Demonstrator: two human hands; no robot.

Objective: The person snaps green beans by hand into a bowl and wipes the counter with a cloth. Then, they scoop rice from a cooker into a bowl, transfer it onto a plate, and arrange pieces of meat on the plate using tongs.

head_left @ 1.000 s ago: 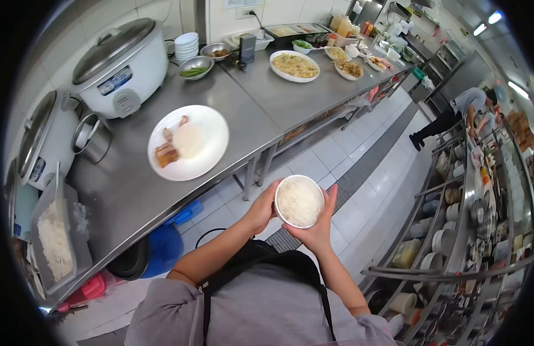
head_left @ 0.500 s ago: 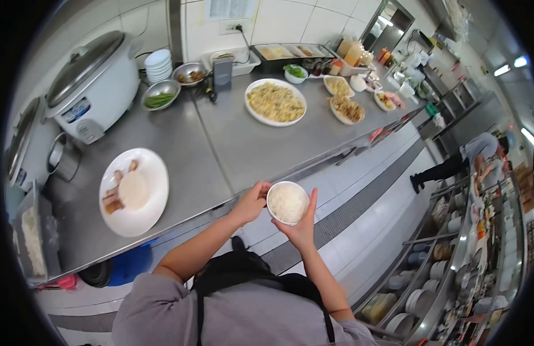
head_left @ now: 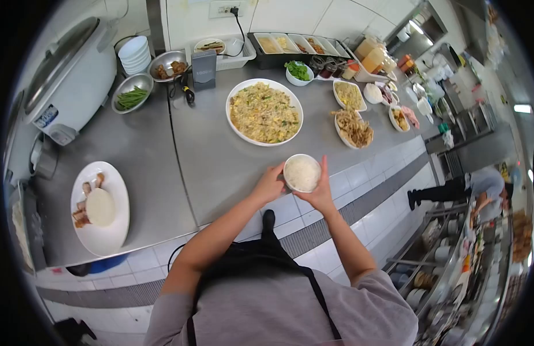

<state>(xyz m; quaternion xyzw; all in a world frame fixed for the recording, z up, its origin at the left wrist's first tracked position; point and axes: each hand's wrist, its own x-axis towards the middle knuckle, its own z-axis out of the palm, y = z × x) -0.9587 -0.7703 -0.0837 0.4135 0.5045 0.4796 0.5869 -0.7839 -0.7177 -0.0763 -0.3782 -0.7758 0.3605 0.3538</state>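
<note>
A white bowl of rice (head_left: 302,173) is held between my two hands at the front edge of the steel counter (head_left: 220,190). My left hand (head_left: 271,183) grips its left side, and my right hand (head_left: 320,190) wraps its right side and underside, thumb up along the rim. Just beyond the bowl lies a large white plate of fried rice (head_left: 265,112). To its right are a bowl of brown fried food (head_left: 354,129) and a dish of yellow food (head_left: 349,95). An oval plate (head_left: 114,230) at left bears a rice mound and meat pieces.
A large rice cooker (head_left: 76,81) stands at the back left, near stacked white bowls (head_left: 134,55) and a bowl of green beans (head_left: 132,98). Condiment trays (head_left: 295,44) line the wall. A person (head_left: 485,187) bends at shelves on the right.
Both hands have carried the rice bowl right and forward, from in front of the counter to its edge near the fried rice plate. The view has shifted right.
</note>
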